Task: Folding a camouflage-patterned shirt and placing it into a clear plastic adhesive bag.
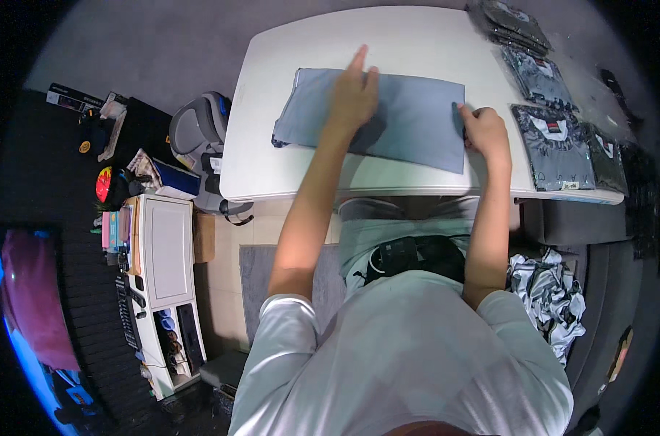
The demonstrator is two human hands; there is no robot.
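A folded grey-blue garment [417, 109] lies flat on the white table [308, 43], longer from left to right than from near to far. Dark trim peeks out at its left end. Above its middle left is my left hand [354, 94], fingers stretched out and pointing away from me, with a shadow on the cloth beside it. Whether that palm touches the fabric I cannot tell. My right hand [486, 132] pinches the garment's right edge, thumb uppermost and the other fingers curled.
Several grey garments in clear bags [551, 142] lie along the table's right side. A grey chair [199, 123] stands left of the table, near a white cabinet [168, 251]. Crumpled silvery-grey fabric [548, 294] rests on the dark sofa [606, 291] at right.
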